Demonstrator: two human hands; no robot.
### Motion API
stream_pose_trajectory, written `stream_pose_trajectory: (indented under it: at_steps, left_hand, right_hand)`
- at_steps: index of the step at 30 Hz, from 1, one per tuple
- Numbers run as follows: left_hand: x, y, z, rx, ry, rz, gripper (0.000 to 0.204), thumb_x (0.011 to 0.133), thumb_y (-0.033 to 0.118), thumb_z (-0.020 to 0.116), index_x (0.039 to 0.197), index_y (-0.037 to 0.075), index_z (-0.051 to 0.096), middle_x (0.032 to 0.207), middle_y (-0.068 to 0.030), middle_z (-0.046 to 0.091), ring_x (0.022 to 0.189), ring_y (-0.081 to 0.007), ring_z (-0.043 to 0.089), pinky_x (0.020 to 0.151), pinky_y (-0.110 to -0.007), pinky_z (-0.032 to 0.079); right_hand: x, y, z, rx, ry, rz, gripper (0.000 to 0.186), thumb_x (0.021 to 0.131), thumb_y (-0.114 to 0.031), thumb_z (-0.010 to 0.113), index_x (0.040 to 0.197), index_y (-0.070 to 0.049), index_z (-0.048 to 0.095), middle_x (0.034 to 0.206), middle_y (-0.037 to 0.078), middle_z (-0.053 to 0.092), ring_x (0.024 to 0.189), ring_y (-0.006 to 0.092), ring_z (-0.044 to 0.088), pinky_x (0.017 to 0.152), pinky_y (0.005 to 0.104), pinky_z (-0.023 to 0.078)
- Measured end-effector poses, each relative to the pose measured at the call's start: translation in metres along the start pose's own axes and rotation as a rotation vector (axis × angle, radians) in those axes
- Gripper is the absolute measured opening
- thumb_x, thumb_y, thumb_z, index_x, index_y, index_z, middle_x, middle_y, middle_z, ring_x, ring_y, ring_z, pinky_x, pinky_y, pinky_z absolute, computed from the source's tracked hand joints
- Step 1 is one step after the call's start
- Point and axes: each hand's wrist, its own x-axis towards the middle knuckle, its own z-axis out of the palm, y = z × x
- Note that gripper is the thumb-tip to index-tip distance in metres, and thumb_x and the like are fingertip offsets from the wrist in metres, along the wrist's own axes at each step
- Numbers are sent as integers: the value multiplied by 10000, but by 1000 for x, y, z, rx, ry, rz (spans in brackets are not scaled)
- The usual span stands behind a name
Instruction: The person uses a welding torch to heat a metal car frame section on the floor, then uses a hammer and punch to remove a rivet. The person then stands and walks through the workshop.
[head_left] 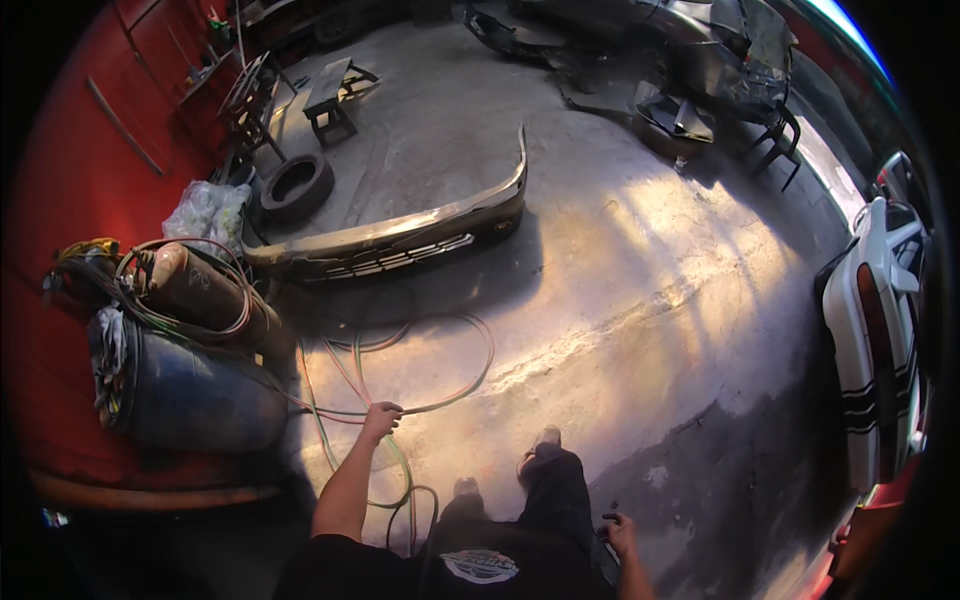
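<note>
My left hand (382,421) reaches out over the floor, its fingers closed round a thin red and green twin hose (440,403). The hose spreads in wide loops over the concrete ahead and to the left, and more coils dangle below the hand toward my legs. Low beside my right thigh hangs my right hand (621,537), its fingers bent. A small dark shape shows at those fingertips; I cannot make out what it is. To the left, more hose is wound over a rusty gas cylinder (190,283) next to a blue drum (205,385).
A detached car bumper (400,236) lies ahead, with a tyre (297,184) and a low bench (328,95) behind it. A white car part with dark stripes (868,340) stands at the right. A dark chair (778,140) and car parts stand at the far right.
</note>
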Motion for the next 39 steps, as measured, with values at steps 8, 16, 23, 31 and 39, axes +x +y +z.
stream_pose_trajectory:
  at_steps: [8,16,23,31,39]
  left_hand:
    - [87,255,117,-45,-177,31,262,885,82,609,1115,13,712,923,-99,725,770,-192,689,625,-323,554]
    - [84,315,196,-36,-387,-314,256,893,116,611,1099,7,719,874,-108,720,722,-210,698,585,-330,562]
    - [247,375,229,187,-399,-271,182,839,143,655,919,15,756,781,-122,715,606,-214,671,483,-358,543]
    - [498,801,264,-39,-248,161,303,839,18,590,1102,-18,735,983,-163,745,915,-237,692,848,-339,541]
    - [674,1065,285,-21,-255,273,297,887,79,585,1139,-5,720,982,-112,737,882,-194,676,817,-325,540]
  right_hand:
    - [173,-138,-89,-237,-237,278,344,871,-67,526,1164,-8,698,849,164,747,658,210,702,585,356,581]
    - [464,-496,-274,-268,75,-198,386,802,-62,501,1110,4,724,763,166,739,696,215,720,675,323,574]
    - [636,-680,-283,-169,-36,-289,392,794,-29,466,1102,26,703,760,135,739,704,176,707,689,300,573]
    - [714,-741,-355,-236,-192,97,357,860,-3,487,1162,8,676,786,161,738,667,215,721,581,347,582]
    - [848,-906,-410,-133,-90,286,306,849,9,498,1059,51,716,795,204,733,680,239,717,648,319,584]
